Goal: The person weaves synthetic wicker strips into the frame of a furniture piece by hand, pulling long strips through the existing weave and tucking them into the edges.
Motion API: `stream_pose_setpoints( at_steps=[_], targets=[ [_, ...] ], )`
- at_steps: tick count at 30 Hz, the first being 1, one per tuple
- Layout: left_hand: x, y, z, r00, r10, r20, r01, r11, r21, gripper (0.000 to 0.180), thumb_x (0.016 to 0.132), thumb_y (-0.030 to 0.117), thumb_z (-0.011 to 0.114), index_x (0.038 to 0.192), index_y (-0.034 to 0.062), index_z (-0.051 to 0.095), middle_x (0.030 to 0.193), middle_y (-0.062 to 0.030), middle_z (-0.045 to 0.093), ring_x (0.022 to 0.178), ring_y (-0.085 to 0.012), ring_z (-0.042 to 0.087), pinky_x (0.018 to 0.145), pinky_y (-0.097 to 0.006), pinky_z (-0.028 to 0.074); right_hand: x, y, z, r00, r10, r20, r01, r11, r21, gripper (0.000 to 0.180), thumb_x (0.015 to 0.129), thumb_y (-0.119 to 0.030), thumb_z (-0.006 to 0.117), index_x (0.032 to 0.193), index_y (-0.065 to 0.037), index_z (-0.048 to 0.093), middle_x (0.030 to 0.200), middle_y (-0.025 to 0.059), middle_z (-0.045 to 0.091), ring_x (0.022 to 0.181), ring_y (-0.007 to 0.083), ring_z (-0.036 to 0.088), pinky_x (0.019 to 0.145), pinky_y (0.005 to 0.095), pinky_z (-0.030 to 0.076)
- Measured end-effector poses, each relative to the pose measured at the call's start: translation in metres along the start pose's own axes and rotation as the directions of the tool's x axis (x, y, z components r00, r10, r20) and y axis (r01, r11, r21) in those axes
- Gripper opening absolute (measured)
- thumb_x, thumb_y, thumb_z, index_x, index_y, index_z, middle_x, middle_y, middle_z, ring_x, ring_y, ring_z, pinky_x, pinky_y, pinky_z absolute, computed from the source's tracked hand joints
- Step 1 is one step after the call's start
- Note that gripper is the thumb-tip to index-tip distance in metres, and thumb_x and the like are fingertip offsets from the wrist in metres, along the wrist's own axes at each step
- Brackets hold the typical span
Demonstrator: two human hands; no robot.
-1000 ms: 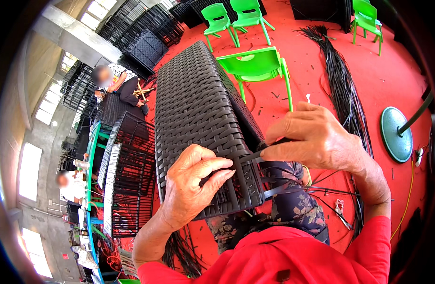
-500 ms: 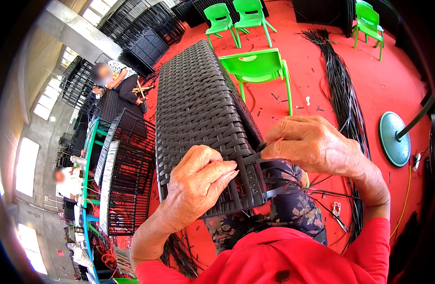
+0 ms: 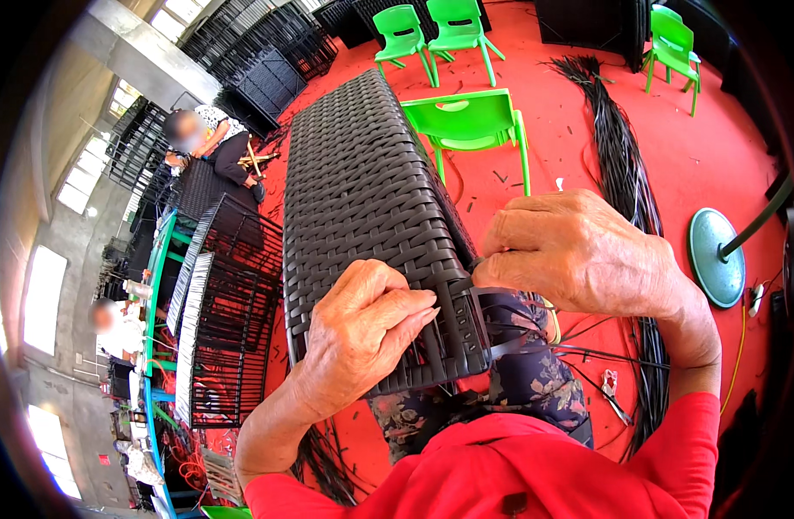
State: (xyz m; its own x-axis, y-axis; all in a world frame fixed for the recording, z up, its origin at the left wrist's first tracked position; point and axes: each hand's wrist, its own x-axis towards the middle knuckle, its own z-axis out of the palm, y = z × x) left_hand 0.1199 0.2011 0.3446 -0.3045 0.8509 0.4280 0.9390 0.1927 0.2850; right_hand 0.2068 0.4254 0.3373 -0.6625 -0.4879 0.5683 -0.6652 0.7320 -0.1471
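A dark, tightly woven wicker-style panel (image 3: 354, 173), shaped like a long box, stretches away from my lap. My left hand (image 3: 367, 329) lies on its near end, thumb and fingers pinched together at the weave close to the corner; what sits between the fingertips is hidden. Just right of that corner my right hand (image 3: 570, 251) is closed on a flat black strip (image 3: 477, 288), which runs to the edge of the weave. Below the corner, loose strip ends (image 3: 505, 349) stick out over my patterned trousers.
A bundle of long black strips (image 3: 617, 156) lies on the red floor to the right. Scissors (image 3: 616, 398) lie near it. Beyond stand green chairs (image 3: 466, 121) and a round teal stand base (image 3: 715, 258). Black frames (image 3: 233, 346) lean at left; two people sit farther off.
My right hand has moved slightly up and right, still pinching the strip, with less of it showing at the corner. My left hand has stayed nearly in place.
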Motion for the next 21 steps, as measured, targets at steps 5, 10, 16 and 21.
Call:
stream_pose_setpoints(
  at_steps=[5,10,16,21],
  targets=[
    [-0.003,-0.002,0.001,1.000,-0.013,-0.027,0.013,0.999,-0.036,0.018,0.067,0.003,0.073,0.084,0.0032,0.065,0.075,-0.0064,0.053,0.067,-0.0209,0.054,0.057,-0.030,0.044,-0.002,0.005,0.026,0.989,0.000,-0.150,0.016,0.994,0.106,0.012,0.071,-0.007,0.058,0.083,-0.005,0.057,0.079,0.0073,0.053,0.074,0.0259,0.057,0.059,0.0354,0.047],
    [-0.003,-0.001,0.001,0.993,-0.114,-0.015,0.111,0.986,-0.121,0.019,0.068,0.004,0.073,0.085,0.0031,0.065,0.076,-0.0064,0.054,0.067,-0.0203,0.054,0.057,-0.030,0.044,-0.017,0.002,0.048,0.954,0.209,-0.214,-0.121,0.924,0.362,0.011,0.076,-0.004,0.061,0.087,-0.005,0.057,0.083,0.0092,0.056,0.077,0.0285,0.058,0.064,0.0362,0.048],
    [0.001,0.001,-0.003,0.961,-0.267,0.072,0.276,0.929,-0.245,0.013,0.073,0.007,0.071,0.084,0.0045,0.064,0.075,-0.0021,0.053,0.064,-0.0115,0.050,0.054,-0.025,0.041,-0.021,-0.003,0.058,0.925,0.297,-0.238,-0.161,0.872,0.462,0.014,0.077,0.001,0.061,0.089,-0.005,0.058,0.089,0.0104,0.057,0.081,0.0280,0.059,0.068,0.0346,0.049],
    [0.003,-0.003,-0.005,0.948,-0.280,0.150,0.313,0.905,-0.289,0.010,0.075,0.008,0.069,0.082,0.0048,0.063,0.076,0.0004,0.052,0.060,-0.0072,0.044,0.054,-0.021,0.039,-0.022,-0.005,0.054,0.917,0.339,-0.213,-0.189,0.836,0.516,0.015,0.078,0.001,0.061,0.091,-0.005,0.061,0.091,0.0100,0.058,0.082,0.0259,0.060,0.068,0.0322,0.049]
  ],
)
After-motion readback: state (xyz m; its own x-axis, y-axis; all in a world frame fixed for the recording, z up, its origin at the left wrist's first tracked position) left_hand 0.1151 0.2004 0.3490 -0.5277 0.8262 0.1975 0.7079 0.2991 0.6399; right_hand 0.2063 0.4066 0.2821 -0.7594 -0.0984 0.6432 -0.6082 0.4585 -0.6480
